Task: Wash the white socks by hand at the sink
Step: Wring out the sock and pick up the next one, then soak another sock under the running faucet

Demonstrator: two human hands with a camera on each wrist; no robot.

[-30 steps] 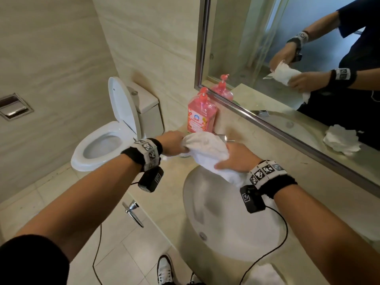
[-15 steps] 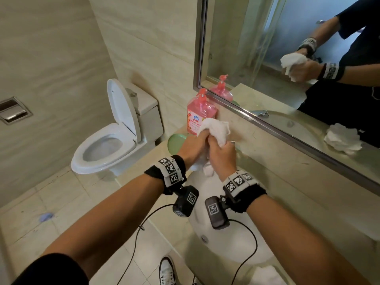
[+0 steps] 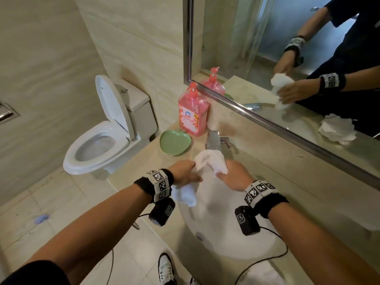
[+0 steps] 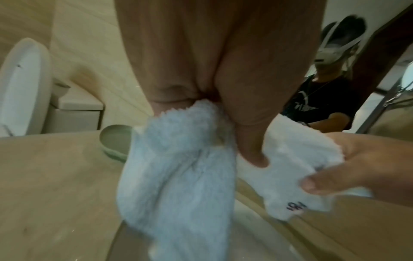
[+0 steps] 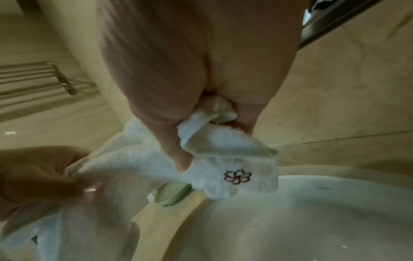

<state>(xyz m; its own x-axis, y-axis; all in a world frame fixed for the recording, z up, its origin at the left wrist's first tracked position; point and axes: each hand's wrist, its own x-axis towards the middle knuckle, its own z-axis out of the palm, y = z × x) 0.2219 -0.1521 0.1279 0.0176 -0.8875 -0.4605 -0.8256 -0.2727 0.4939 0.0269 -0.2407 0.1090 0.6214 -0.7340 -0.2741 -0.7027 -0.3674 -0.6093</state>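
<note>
A fluffy white sock (image 3: 209, 161) stretches between both hands over the far rim of the white sink (image 3: 222, 227), just in front of the tap (image 3: 213, 140). My left hand (image 3: 186, 171) grips one end, and the loose part (image 3: 185, 194) hangs below the wrist. In the left wrist view the sock (image 4: 178, 176) bunches in that hand (image 4: 223, 106). My right hand (image 3: 234, 174) pinches the other end. The right wrist view shows a small red flower mark on the sock (image 5: 223, 173) under the right hand (image 5: 201, 106).
A pink pump bottle (image 3: 192, 114) and a green apple-shaped dish (image 3: 174, 142) stand on the beige counter (image 3: 287, 182) left of the tap. Another white cloth (image 3: 261, 272) lies on the near counter edge. A toilet (image 3: 107, 136) with raised lid is at left, a mirror (image 3: 308, 48) behind.
Half a second ago both hands were pressed together, rubbing the sock bunched high by the bottle. Now they have moved apart and lower, with the sock spread between them over the sink.
</note>
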